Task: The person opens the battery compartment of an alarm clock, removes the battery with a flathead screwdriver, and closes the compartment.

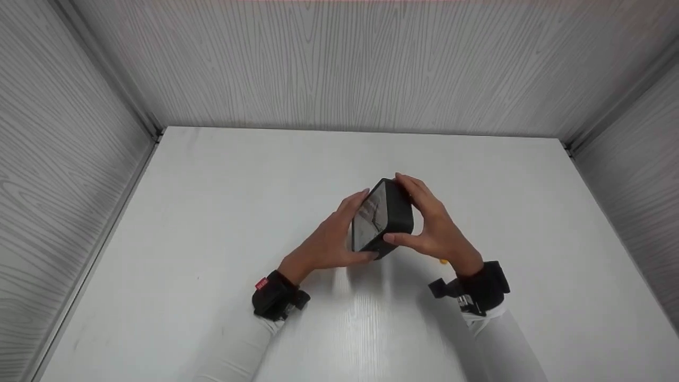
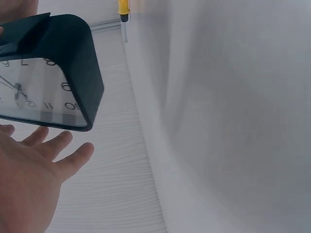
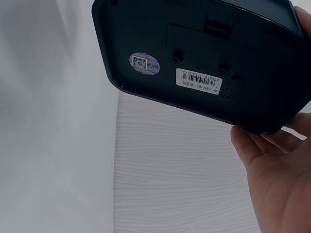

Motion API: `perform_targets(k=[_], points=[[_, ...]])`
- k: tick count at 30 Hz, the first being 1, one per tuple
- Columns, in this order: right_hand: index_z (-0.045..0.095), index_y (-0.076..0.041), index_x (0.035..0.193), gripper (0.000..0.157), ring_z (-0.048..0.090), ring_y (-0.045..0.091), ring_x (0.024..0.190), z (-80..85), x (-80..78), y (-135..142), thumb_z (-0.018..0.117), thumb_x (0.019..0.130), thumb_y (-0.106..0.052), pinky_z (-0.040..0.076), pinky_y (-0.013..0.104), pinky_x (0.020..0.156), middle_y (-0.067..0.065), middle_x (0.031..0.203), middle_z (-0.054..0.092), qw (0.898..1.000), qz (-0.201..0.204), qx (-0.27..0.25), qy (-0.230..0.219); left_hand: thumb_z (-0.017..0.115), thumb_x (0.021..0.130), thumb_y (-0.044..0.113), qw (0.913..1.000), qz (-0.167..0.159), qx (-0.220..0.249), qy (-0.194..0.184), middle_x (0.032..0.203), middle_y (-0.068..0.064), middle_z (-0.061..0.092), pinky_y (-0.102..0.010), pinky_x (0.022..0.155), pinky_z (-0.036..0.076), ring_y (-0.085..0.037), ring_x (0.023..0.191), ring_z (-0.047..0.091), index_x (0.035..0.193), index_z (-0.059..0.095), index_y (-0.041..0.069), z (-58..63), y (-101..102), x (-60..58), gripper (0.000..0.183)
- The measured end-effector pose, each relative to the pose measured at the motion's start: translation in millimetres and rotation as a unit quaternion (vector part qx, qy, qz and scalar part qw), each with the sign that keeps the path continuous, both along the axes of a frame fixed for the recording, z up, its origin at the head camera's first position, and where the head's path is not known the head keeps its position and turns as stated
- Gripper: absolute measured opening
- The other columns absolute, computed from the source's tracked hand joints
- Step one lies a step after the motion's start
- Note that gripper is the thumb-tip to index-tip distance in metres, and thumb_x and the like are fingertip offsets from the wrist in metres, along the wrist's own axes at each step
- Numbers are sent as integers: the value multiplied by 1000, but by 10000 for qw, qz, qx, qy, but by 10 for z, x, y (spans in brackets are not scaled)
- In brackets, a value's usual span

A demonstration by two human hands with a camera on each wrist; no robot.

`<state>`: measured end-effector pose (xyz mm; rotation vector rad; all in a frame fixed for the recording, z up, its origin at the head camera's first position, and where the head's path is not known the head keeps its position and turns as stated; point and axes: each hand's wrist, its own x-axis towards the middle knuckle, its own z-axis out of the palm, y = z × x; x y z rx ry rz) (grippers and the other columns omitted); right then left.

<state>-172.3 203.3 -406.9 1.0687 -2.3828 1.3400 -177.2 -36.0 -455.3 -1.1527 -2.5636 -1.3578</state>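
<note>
A black, round-cornered desk clock with a white numbered dial is held tilted above the middle of the white tabletop, about midway between its left and right edges. The clock is gripped by both hands: its dial side is clasped between the thumb and fingers of the left hand, its back by those of the right hand. On the back, a white barcode label and an oval purple sticker are seen. Near the right wrist, a yellow-handled tool is mostly hidden.
</note>
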Motion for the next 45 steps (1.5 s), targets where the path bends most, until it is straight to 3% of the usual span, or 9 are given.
perform_targets(k=[7, 16, 22, 31, 45], points=[[28, -8, 153, 101, 46, 22, 134, -54, 16, -3, 86, 71, -14, 38, 23, 111, 11, 149, 38, 10000, 24, 31, -31, 74, 78, 46, 9992, -230, 328, 77, 159, -5, 22, -51, 98, 48, -28, 126, 47, 157, 6, 20, 118, 40, 28, 108], [27, -18, 154, 98, 44, 19, 137, -55, 34, -39, 84, 75, -25, 38, 26, 112, 1, 152, 36, 9995, 57, 212, -222, 74, 80, 41, 9992, -264, 312, -46, 155, -10, 30, -42, 98, 49, -27, 125, 49, 157, 5, 23, 189, 38, 45, 106], [27, -20, 154, 98, 44, 16, 136, -38, 54, -31, 84, 75, -28, 38, 26, 112, -2, 152, 35, 9993, -38, 282, -232, 76, 79, 37, 9986, -357, 391, 2, 154, -10, 27, -40, 104, 46, -19, 131, 42, 157, 6, 21, 180, 65, 30, 106], [29, -15, 153, 103, 47, 20, 132, -28, 39, -18, 88, 69, -21, 39, 27, 112, 3, 148, 40, 9996, 215, -38, -176, 76, 78, 32, 9972, -505, 469, 278, 154, -7, 25, -36, 102, 47, -17, 131, 42, 157, 10, 21, 179, 87, 17, 104], [22, -9, 155, 107, 41, 21, 137, -63, 13, -45, 87, 71, -21, 34, 24, 114, 7, 152, 35, 9995, 212, 199, -83, 78, 76, 30, 9978, -251, 397, 469, 150, -10, 29, -39, 103, 47, -22, 130, 46, 156, 18, 25, 133, 60, 12, 100]])
